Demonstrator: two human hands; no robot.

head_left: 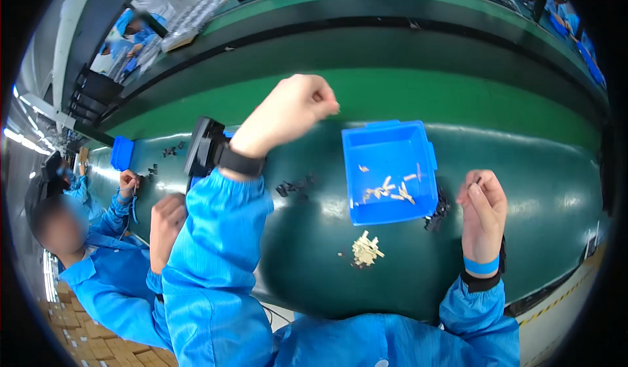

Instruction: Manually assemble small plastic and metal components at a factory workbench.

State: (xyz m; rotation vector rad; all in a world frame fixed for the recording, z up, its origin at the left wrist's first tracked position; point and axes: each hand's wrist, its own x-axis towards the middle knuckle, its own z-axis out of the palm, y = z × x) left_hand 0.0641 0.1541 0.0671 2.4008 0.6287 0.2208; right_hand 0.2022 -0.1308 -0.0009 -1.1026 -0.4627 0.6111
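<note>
My left hand [291,115] is raised over the far side of the green table, its fingers curled into a pinch; anything in it is hidden. To the right of the blue bin, my right hand [483,207] is closed, thumb against fingertips, with a tiny dark bit at the tips too small to name. The blue bin [430,161] has several slim cream-coloured pieces [392,192] lying loose in it. A heap of similar cream pieces [366,249] rests on the table in front of the bin. Small black parts [439,210] are piled against its right side.
More black parts [297,185] lie left of the bin. A black device [204,148] stands beyond my left forearm. At the left sits a co-worker in blue [108,275], near a smaller blue bin [122,153]. A raised green ledge [392,95] runs along the back.
</note>
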